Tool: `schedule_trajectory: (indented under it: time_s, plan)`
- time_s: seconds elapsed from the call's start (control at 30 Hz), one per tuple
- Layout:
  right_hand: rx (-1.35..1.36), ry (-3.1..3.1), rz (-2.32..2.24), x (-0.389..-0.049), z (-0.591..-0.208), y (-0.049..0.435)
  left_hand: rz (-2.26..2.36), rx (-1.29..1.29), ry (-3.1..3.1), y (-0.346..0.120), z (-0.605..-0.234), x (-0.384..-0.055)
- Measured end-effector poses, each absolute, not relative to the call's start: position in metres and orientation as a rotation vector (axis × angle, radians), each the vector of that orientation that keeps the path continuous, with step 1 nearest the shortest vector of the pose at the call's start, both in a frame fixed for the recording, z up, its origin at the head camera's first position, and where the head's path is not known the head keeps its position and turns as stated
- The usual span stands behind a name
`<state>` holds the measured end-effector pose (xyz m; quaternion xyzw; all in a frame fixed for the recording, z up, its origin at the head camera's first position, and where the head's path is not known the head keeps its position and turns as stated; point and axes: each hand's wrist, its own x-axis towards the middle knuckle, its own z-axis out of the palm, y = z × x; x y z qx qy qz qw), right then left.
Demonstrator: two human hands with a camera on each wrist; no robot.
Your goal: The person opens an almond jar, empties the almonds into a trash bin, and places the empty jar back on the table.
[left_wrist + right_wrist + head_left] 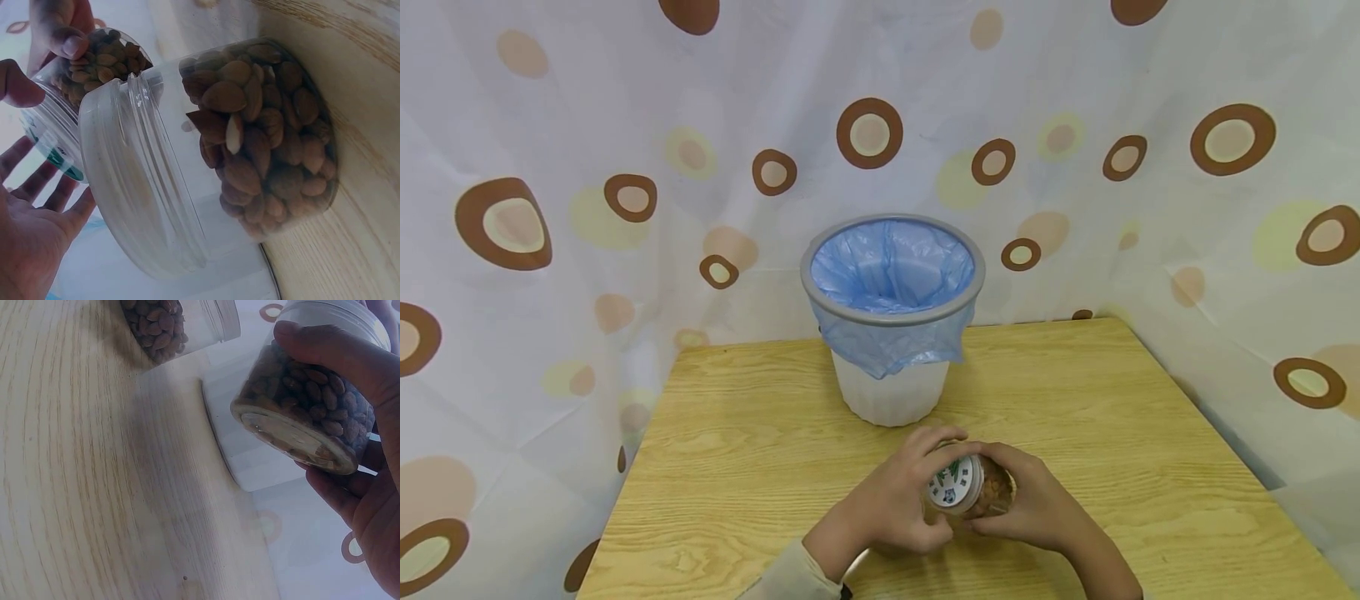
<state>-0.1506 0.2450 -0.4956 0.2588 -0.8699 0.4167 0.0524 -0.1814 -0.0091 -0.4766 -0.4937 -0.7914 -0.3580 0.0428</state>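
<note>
My right hand (pixel 1037 508) grips a clear jar of almonds (pixel 312 400) by its body, tipped so the lid faces left. The white lid (pixel 952 486) has green and dark print. Around that lid my left hand (pixel 898 492) is spread, the index finger along its upper edge and the thumb below, a little apart from it. In the left wrist view, the spread left fingers (pixel 47 181) reach to the lid's edge. A second clear jar (pixel 250 137), partly filled with almonds, stands on the table close to the left wrist; in the head view the left arm mostly hides it.
Behind the hands stands a white bin (pixel 891 392) with a grey rim and a blue plastic liner (pixel 887 267). It sits on a wood-grain table (pixel 737 467). A white curtain (pixel 820 83) with brown and yellow circles hangs behind and on both sides.
</note>
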Motion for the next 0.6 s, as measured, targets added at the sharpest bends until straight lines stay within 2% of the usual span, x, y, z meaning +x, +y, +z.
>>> schedule_trajectory:
  time_s: [0.6]
  plan:
    - [0.808, -2.653, 1.251, -0.1535, -0.4955, 0.2450, -1.159, -1.464, -2.430, -0.0114, -0.4780, -0.1839]
